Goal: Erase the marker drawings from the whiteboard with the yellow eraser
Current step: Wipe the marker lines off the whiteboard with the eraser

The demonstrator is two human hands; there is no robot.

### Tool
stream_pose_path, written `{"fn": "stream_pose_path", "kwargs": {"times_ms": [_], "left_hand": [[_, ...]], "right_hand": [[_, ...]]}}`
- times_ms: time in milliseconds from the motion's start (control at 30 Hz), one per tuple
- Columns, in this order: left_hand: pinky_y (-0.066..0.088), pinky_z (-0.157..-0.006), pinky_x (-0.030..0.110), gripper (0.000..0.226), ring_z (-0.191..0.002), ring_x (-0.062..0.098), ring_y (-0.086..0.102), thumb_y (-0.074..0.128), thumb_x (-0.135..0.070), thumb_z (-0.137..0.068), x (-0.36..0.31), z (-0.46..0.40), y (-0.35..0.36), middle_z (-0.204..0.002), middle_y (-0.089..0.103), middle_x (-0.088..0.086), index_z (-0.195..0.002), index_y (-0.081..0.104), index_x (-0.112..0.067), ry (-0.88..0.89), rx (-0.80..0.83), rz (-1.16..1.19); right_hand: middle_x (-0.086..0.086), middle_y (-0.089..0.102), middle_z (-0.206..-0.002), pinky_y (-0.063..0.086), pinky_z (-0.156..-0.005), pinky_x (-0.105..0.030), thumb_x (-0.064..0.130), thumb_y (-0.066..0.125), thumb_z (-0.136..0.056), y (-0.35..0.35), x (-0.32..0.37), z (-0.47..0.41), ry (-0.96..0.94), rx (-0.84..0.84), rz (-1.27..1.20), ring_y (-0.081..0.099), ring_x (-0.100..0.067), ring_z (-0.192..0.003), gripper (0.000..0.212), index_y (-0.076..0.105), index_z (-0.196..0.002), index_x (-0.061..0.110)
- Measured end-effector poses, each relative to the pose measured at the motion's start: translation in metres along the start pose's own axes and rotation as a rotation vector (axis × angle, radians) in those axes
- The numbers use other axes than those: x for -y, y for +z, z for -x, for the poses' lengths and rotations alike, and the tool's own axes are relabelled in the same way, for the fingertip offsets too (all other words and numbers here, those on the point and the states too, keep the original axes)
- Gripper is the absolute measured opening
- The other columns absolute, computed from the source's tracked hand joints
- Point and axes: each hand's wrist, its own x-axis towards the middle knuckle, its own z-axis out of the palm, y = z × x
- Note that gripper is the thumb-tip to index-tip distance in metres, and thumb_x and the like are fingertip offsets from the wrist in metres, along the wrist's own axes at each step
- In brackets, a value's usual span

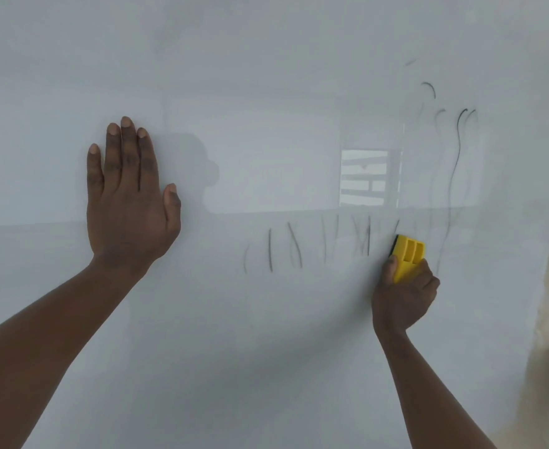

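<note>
Soft dim light; window glare on whiteboard (pixel 266 319); blurry edges.

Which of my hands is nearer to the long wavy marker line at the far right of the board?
Right. The right hand, gripping the yellow eraser, sits just below and left of the wavy line. The left hand lies flat on the whiteboard, far to the left.

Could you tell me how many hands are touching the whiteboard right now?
2. The left hand lies flat and open on the whiteboard, left of the marks. The right hand presses the yellow eraser against it beside the lower strokes.
</note>
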Motion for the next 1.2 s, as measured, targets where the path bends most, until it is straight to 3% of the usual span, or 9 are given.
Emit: {"fn": "stream_pose_path", "kwargs": {"times_ms": [167,333,433,567,800,967,1200], "left_hand": [[0.003,-0.128,0.050,0.070,-0.157,0.032,0.001,0.025,-0.035,-0.100,0.000,0.000,-0.002,-0.168,0.005,0.020,-0.158,0.002,-0.003,0.008,-0.005,-0.001],[0.005,-0.128,0.051,0.070,-0.157,0.032,0.002,0.028,-0.034,-0.100,-0.001,0.000,-0.005,-0.168,0.005,0.021,-0.158,0.003,-0.001,0.015,0.008,0.024],[0.006,-0.128,0.052,0.071,-0.157,0.033,0.003,0.029,-0.033,-0.100,0.001,0.000,-0.007,-0.167,0.007,0.022,-0.157,0.005,0.000,0.012,0.012,0.040],[0.005,-0.128,0.051,0.071,-0.157,0.033,0.004,0.030,-0.032,-0.099,-0.011,0.000,-0.007,-0.167,0.008,0.023,-0.157,0.006,0.000,-0.011,0.002,0.089],[0.008,-0.128,0.050,0.073,-0.157,0.031,0.004,0.031,-0.034,-0.098,-0.087,-0.005,0.001,-0.167,0.007,0.021,-0.157,0.006,-0.001,0.118,0.039,0.164],[0.007,-0.128,0.049,0.073,-0.157,0.031,0.002,0.030,-0.038,-0.099,-0.149,-0.015,0.016,-0.168,0.005,0.020,-0.158,0.006,-0.001,0.106,0.081,0.148],[0.004,-0.128,0.051,0.073,-0.157,0.032,0.002,0.030,-0.038,-0.099,-0.189,-0.039,0.031,-0.167,0.005,0.022,-0.157,0.004,-0.001,0.071,0.014,0.064]], "right_hand": [[-0.019,0.059,-0.106,0.043,-0.081,-0.042,0.051,0.059,-0.089,0.010,0.082,0.023,-0.270,0.003,-0.055,0.054,-0.037,-0.097,0.059,0.054,-0.130,0.009],[-0.012,0.059,-0.094,0.043,-0.074,-0.039,0.053,0.056,-0.091,0.007,0.148,0.119,-0.657,0.097,-0.125,0.049,-0.030,-0.083,0.058,0.054,-0.128,0.008],[-0.009,0.064,-0.094,0.044,-0.063,-0.036,0.052,0.065,-0.087,0.000,0.142,0.174,-0.833,0.174,-0.181,0.053,-0.027,-0.074,0.057,0.058,-0.124,0.009],[-0.008,0.068,-0.093,0.046,-0.058,-0.035,0.054,0.066,-0.086,-0.009,0.100,0.196,-1.019,0.234,-0.080,0.056,-0.027,-0.069,0.060,0.056,-0.123,0.008],[-0.011,0.067,-0.093,0.046,-0.056,-0.034,0.054,0.060,-0.089,-0.025,0.008,0.155,-0.895,0.301,0.066,0.057,-0.027,-0.068,0.060,0.052,-0.123,0.004],[-0.017,0.062,-0.093,0.052,-0.058,-0.038,0.048,0.062,-0.089,-0.024,-0.053,0.082,-0.640,0.298,0.092,0.058,-0.033,-0.076,0.064,0.048,-0.126,-0.001],[-0.023,0.057,-0.099,0.056,-0.061,-0.046,0.051,0.048,-0.090,-0.023,-0.121,-0.027,-0.242,0.281,0.148,0.055,-0.041,-0.091,0.066,0.041,-0.130,-0.001]]}}
